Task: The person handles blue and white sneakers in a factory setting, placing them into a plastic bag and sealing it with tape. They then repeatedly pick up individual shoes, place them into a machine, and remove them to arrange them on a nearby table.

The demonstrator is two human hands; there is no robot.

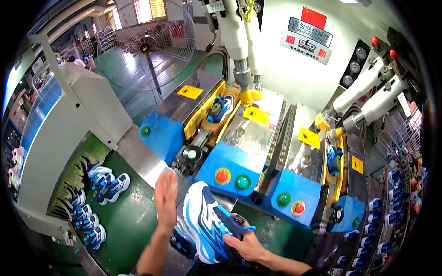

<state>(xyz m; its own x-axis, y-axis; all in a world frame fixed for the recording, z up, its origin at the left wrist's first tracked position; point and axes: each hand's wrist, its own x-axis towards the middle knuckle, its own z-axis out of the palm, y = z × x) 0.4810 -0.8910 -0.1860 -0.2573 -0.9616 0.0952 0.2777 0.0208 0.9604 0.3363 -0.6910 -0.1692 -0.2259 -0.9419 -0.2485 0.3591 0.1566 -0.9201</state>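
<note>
My right hand (247, 244) grips a blue-and-white sneaker (206, 223) at its ankle opening, near the blue lace loop. The sneaker is tilted, with its white sole toward my left hand. My left hand (166, 198) is held upright beside the sole, fingers stretched out and apart from the shoe. Partly hidden behind the held sneaker is another blue shoe (181, 244). In front of me stands a two-station pressing machine with blue fronts (228, 168). One sneaker (221, 108) sits between the yellow pads of the left station, another (333, 158) in the right station.
Red and green buttons (222, 176) sit on the machine's front. White press cylinders (235, 37) hang above. At left, several sneakers (110, 188) come out under a bristle curtain (69, 188) of a grey housing. A large fan (146, 46) stands behind; shoe racks (373, 221) line the right.
</note>
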